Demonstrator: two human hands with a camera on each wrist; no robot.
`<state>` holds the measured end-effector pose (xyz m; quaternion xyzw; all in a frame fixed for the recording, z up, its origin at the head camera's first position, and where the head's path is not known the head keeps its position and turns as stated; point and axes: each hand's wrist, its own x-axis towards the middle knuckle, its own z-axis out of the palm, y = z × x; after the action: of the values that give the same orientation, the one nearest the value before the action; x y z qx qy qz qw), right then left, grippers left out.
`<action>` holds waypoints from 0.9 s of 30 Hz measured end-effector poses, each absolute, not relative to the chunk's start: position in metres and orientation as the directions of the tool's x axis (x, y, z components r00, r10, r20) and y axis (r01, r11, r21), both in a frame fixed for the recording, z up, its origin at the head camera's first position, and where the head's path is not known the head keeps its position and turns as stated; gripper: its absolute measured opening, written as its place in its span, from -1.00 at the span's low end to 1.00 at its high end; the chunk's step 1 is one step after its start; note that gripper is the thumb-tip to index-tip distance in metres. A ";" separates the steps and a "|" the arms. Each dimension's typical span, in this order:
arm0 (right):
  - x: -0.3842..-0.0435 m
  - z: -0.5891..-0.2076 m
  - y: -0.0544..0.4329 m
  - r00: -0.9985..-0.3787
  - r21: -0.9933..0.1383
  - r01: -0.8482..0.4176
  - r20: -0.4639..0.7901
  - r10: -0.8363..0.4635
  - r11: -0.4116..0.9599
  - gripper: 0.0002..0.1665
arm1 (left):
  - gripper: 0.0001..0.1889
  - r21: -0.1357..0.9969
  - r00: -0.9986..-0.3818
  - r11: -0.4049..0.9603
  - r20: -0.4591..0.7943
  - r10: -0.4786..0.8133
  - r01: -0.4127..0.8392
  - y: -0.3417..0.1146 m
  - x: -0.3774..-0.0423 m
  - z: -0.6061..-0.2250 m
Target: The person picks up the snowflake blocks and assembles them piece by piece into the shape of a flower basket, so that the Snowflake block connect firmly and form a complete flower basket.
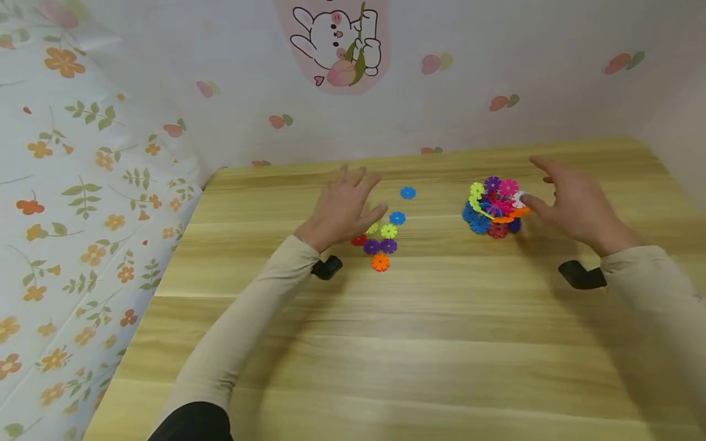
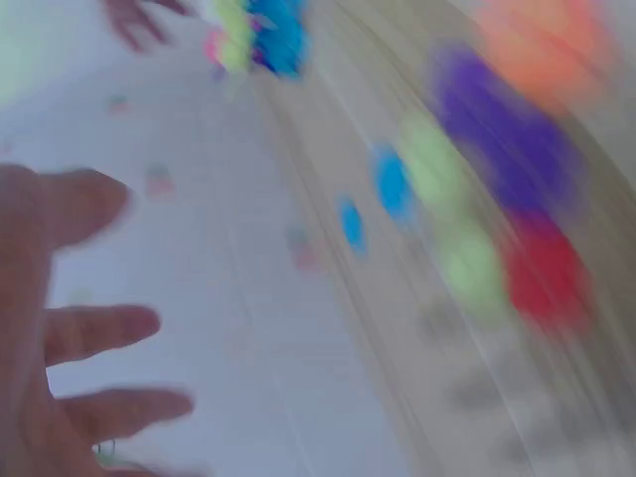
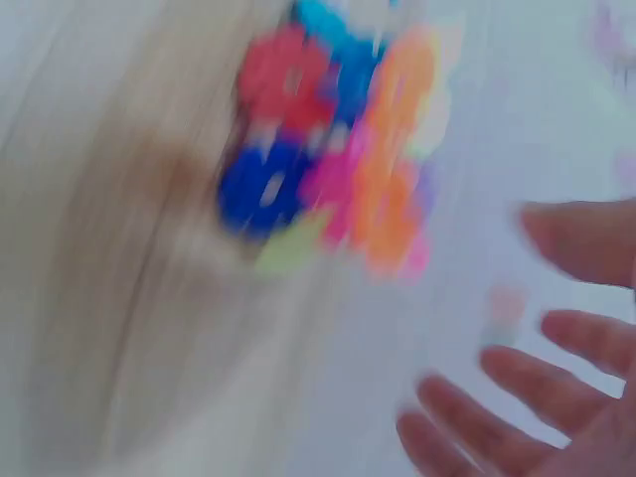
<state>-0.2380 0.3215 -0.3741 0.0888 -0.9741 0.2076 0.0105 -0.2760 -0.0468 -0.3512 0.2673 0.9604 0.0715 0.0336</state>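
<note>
A many-coloured cluster of interlocked snowflake discs [image 1: 499, 207] stands on the wooden table. My right hand [image 1: 579, 208] hovers at its right side, fingers spread. The thumb overlaps the cluster's edge in the head view, but the right wrist view shows a gap between the hand and the discs. Over to the left, my left hand [image 1: 342, 208] is held above the table with its fingers apart and nothing in them. Beside it lie loose discs: orange [image 1: 380, 263], purple [image 1: 388, 245], red [image 1: 358, 240], yellow-green [image 1: 388, 231] and blue [image 1: 398, 218]. Both wrist views are blurred.
Another blue disc [image 1: 408, 193] lies farther back on the table [image 1: 419, 343]. Behind the table hangs a pale printed backdrop [image 1: 231, 55], and a floral sheet [image 1: 83, 233] covers the left side. Dark wrist-worn devices [image 1: 581, 275] show below the hands.
</note>
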 end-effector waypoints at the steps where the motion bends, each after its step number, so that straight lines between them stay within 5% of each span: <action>1: -0.235 -0.372 0.310 -0.978 -0.371 -0.205 0.109 -0.177 0.906 -0.08 | -0.30 0.100 -0.876 0.873 -0.015 0.482 0.478 -0.058 -0.271 -0.352; 4: -0.228 -0.370 0.272 -0.959 -0.234 -0.260 0.175 -0.223 0.937 -0.04 | -0.15 -0.010 -0.919 0.919 -0.018 0.394 0.394 -0.082 -0.258 -0.360; 10: -0.221 -0.379 0.216 -0.953 -0.073 -0.276 0.147 -0.264 0.958 0.05 | -0.04 -0.006 -0.942 0.943 -0.042 0.332 0.333 -0.099 -0.244 -0.378; 27: -0.261 -0.402 0.147 -0.926 -0.088 -0.374 -0.013 -0.376 0.923 0.00 | -0.12 0.007 -0.941 0.963 -0.212 0.265 0.270 -0.107 -0.239 -0.405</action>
<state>-0.2608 0.1468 -0.4025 0.1911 -0.9805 0.0422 -0.0149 -0.2391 -0.1070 -0.4055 0.1359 0.9850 -0.0111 0.1059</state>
